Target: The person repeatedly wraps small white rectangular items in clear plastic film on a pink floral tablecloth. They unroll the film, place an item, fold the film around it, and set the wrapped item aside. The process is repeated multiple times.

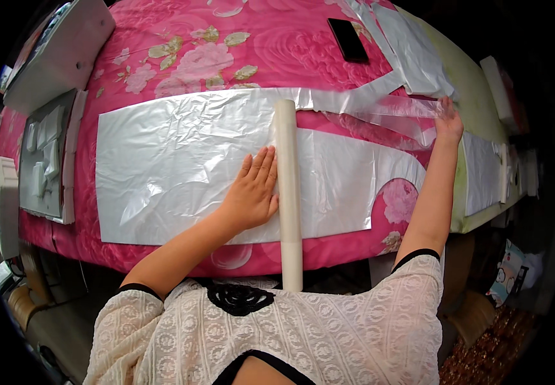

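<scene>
Over to the far left of the left hand, a white foam box (59,61) is standing, and nearer, a grey tray (50,202) is holding several small white pieces (50,128). Moving right, a wide silvery-white plastic sheet (168,173) is lying creased on the pink floral cloth (226,48), spreading out under and around the left hand (252,189). That palm is pressing flat on the sheet, gripping nothing, the fingers stretching out and lying close together. Its right side is running right up against a long pale tube (288,192), which is lying across the sheet and jutting past the cloth's near edge. Beyond the tube, more of the sheet is showing, its right end curving round a patch of cloth. A black phone (348,40) is resting farther away, up and left of the right hand (447,122). That hand is pinching one end of a clear plastic strip (399,109), and the strip is stretching leftward from the grip. Just beyond the fingers, white plastic sheets (412,51) are lying in a pile; to the right and nearer, a folded white sheet (481,173) is resting on a pale green surface (463,221).
</scene>
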Tool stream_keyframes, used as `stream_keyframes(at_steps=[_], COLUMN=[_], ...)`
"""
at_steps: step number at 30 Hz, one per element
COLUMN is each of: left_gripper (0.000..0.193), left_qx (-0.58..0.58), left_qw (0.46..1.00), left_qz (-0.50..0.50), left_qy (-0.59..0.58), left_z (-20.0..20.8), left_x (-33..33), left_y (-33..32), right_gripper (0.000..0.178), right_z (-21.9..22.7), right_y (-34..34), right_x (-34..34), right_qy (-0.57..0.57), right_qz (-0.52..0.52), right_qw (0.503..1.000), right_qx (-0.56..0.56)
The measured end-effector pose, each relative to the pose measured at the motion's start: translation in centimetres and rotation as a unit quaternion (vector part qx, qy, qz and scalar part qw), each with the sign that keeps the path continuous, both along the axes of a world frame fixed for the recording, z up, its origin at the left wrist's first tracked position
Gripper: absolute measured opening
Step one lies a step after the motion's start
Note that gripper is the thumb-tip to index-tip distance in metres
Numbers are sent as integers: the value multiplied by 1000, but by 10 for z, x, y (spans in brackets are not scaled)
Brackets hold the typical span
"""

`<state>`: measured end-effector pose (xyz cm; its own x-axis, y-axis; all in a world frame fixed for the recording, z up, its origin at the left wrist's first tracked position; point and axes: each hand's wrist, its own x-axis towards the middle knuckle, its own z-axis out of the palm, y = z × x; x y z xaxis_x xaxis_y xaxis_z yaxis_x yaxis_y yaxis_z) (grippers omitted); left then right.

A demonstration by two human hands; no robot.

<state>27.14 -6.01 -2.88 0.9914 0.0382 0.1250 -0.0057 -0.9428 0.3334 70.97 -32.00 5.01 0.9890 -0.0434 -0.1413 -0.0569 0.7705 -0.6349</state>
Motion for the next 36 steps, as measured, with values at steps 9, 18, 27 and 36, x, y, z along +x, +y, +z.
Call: stream_keyframes(at_steps=[9,18,27,36], left_gripper=[70,71,69,76], left_qx=[-61,32,14,-134], left_qw=[998,999,999,987], left_qz=[11,1,19,-11], left_qy=[-20,-16,-36,-85], left_z=[-2,-9,-14,6], left_x=[-4,0,-3,-16], left_y=[3,0,1,15], right_gripper=[37,47,56,52], right_z=[43,-40,12,-30], right_y=[202,364,272,97], right_x=[-290,-502,-459,-326], right_qy=[-284,-378,-609,-615], right_qz=[301,594,455,337], right_qw=[898,632,606,374], right_qx=[-148,-325,-235,-607])
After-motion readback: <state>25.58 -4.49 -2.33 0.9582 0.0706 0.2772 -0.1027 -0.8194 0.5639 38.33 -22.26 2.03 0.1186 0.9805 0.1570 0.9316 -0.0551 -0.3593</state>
